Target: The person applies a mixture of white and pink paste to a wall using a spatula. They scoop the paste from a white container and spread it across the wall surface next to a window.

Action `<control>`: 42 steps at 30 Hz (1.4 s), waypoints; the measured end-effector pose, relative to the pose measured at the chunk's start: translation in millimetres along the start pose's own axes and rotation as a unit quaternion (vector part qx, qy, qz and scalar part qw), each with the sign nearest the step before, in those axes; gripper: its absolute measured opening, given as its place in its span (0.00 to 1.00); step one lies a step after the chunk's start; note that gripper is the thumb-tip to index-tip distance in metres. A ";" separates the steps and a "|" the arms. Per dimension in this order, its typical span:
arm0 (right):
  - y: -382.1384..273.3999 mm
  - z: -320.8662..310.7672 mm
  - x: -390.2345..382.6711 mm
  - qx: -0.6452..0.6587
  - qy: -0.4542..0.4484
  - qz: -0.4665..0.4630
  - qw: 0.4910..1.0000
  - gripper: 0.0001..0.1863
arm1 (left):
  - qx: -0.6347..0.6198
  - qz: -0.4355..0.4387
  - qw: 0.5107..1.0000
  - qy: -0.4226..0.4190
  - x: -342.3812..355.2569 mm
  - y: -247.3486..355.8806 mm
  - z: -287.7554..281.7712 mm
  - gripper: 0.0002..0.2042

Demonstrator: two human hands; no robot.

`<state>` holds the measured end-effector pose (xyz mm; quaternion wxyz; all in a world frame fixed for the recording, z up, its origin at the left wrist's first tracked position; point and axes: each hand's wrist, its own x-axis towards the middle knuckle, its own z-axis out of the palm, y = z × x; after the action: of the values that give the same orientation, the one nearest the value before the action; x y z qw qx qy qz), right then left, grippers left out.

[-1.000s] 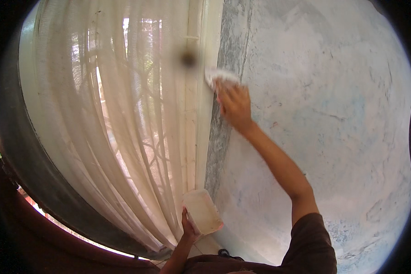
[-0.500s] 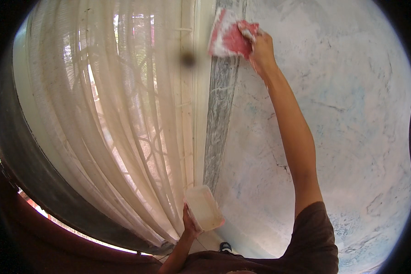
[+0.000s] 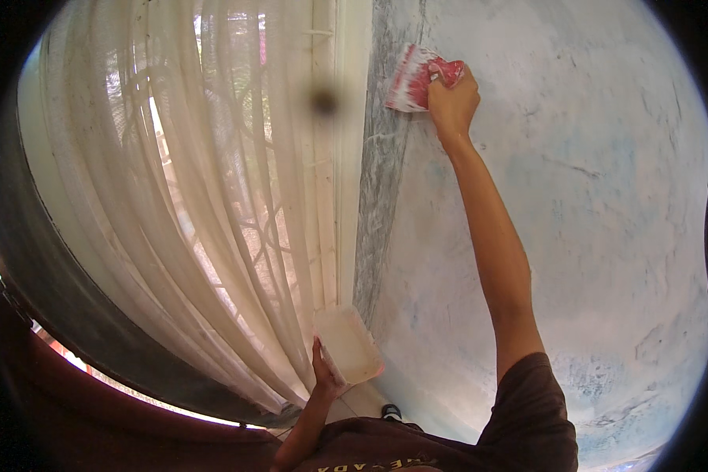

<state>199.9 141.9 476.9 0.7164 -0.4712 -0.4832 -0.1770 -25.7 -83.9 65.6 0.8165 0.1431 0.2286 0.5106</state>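
My right hand (image 3: 453, 102) grips a red, flat scraper (image 3: 407, 79) smeared with white paste, high on the grey vertical band (image 3: 377, 220) at the wall's left edge, beside the pale door or window frame. Low in the middle, my left hand (image 3: 322, 370) holds a translucent rectangular plastic container (image 3: 350, 346) with pale, cloudy contents, next to the curtain's lower folds.
A sheer cream curtain (image 3: 189, 197) fills the left, bordered by a dark curved band (image 3: 94, 315). The mottled whitish-blue wall (image 3: 606, 197) spans the right. A tiled floor (image 3: 340, 407) and one dark shoe (image 3: 390, 411) show at the bottom.
My right hand swept up the grey band from mid-height, then dropped a little rightward with the scraper. My left hand has lifted the container slightly.
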 end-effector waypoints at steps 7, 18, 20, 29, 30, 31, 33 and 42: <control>-53.2 -16.5 51.2 0.089 0.034 -0.325 0.941 0.09 | -0.036 -0.028 0.999 -0.004 23.2 -17.6 -42.0 0.43; -15.0 0.0 -12.5 -0.038 -0.103 -0.441 0.891 0.24 | -0.038 -0.022 0.999 -0.032 13.1 -12.4 -9.5 0.41; 14.0 -10.4 -57.9 -0.039 -0.137 -0.432 0.890 0.27 | -0.028 -0.028 0.995 -0.094 19.3 -15.0 -15.3 0.43; 97.2 -82.6 -200.5 -0.055 -0.362 -0.394 0.843 0.22 | -0.091 -0.087 0.976 -0.179 35.6 -24.2 -29.9 0.44; 98.2 -85.3 -189.0 -0.006 -0.386 -0.354 0.852 0.25 | -0.088 -0.087 0.976 -0.180 32.9 -22.5 -25.8 0.44; 98.8 -84.3 -176.4 0.044 -0.409 -0.312 0.856 0.28 | -0.105 -0.095 0.974 -0.179 28.3 -21.1 -21.7 0.45; 77.4 -65.0 -119.2 0.068 -0.276 -0.332 0.899 0.27 | -0.122 -0.097 0.970 -0.184 31.8 -20.0 -20.4 0.45; -74.3 2.5 45.8 -0.010 -0.112 -0.316 0.942 0.16 | -0.116 -0.083 0.980 -0.142 33.4 -26.5 -31.6 0.44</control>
<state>167.4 116.6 553.9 0.5604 -0.3178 -0.6825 -0.3452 -9.2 -65.5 18.7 0.8914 0.0991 0.0608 0.4382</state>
